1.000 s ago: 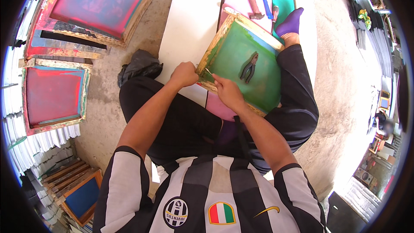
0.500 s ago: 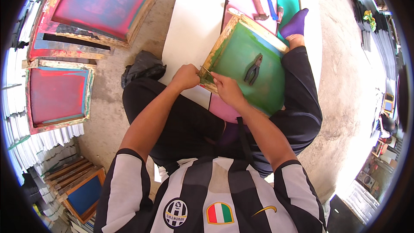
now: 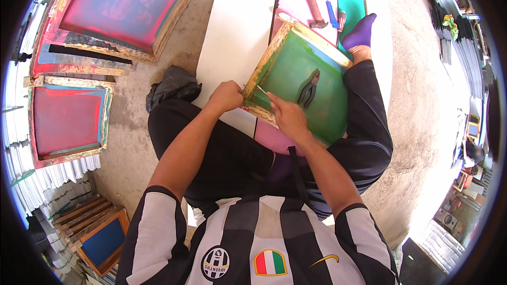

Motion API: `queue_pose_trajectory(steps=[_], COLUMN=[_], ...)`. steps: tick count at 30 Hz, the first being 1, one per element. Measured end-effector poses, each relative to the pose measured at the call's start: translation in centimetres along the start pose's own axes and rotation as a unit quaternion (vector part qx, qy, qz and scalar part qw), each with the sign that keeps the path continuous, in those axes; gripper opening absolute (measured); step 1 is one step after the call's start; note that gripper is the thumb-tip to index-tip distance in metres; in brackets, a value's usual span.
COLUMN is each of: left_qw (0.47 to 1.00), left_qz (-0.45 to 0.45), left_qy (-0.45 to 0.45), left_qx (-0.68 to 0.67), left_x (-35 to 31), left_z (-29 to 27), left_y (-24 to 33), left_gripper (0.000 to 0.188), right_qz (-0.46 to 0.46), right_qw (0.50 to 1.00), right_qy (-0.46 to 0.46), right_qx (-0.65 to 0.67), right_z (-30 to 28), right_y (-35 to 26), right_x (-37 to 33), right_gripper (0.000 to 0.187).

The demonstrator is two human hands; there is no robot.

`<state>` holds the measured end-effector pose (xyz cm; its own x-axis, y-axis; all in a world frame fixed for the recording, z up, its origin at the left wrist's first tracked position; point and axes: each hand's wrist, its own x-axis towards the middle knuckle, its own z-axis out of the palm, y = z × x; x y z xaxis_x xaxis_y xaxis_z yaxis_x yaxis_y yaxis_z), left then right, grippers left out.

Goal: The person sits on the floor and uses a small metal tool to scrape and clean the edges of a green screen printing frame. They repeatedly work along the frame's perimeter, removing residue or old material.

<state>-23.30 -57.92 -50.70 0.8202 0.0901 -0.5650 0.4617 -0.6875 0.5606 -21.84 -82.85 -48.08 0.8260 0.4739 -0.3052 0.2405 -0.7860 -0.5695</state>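
A wooden screen-printing frame (image 3: 270,55) with green mesh lies tilted across my lap and the boards. My left hand (image 3: 228,96) is closed against its left edge; what the fingers hold is hidden. Over the mesh near that edge, my right hand (image 3: 289,119) pinches a thin pale strip (image 3: 262,90) that points up and left. Dark-handled pliers (image 3: 308,88) rest on the mesh, to the right of my right hand.
Beyond the frame lie a hammer (image 3: 311,0), a blue-handled tool (image 3: 331,15) and a screwdriver (image 3: 341,21). My sock-covered foot (image 3: 360,32) is beside them. A black plastic bag (image 3: 174,85) sits left of my knee. Pink-stained screen frames (image 3: 68,119) stand farther left.
My right hand has drawn back slightly, down and to the right, away from my left hand, with the thin strip in its fingers. My left hand stays at the frame's edge.
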Motion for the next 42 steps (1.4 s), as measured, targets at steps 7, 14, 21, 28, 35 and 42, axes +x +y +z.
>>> queue_pose_trajectory(steps=[7, 14, 21, 28, 35, 42], left_qw=[1.0, 1.0, 1.0, 1.0, 1.0, 0.999], left_qz=[0.009, 0.002, 0.013, 0.012, 0.001, 0.01], left_qy=[-0.002, -0.023, 0.006, 0.009, -0.01, -0.006], left_qx=[0.009, 0.015, 0.003, 0.002, 0.014, 0.054], left_x=[-0.1, 0.1, 0.1, 0.1, 0.6, 0.2], left_z=[-0.1, -0.2, 0.3, 0.2, 0.4, 0.6], left_y=[0.1, 0.0, -0.2, -0.1, -0.3, 0.0], left_gripper=[0.031, 0.04, 0.021, 0.027, 0.023, 0.024], right_qz=[0.006, 0.005, -0.009, 0.011, 0.019, 0.049], right_qw=[0.999, 0.998, 0.997, 0.996, 0.995, 0.98], right_qy=[-0.013, -0.014, -0.009, -0.02, -0.032, -0.064], right_qx=[-0.039, -0.06, -0.076, -0.083, -0.095, -0.182], right_z=[-0.2, -0.6, -1.9, -1.2, -1.0, -0.5], right_y=[-0.3, -0.9, -2.4, -2.9, -3.2, -4.9], right_x=[0.3, 0.2, 0.5, 2.0, 2.1, 2.1], right_gripper=[0.038, 0.037, 0.036, 0.035, 0.036, 0.041])
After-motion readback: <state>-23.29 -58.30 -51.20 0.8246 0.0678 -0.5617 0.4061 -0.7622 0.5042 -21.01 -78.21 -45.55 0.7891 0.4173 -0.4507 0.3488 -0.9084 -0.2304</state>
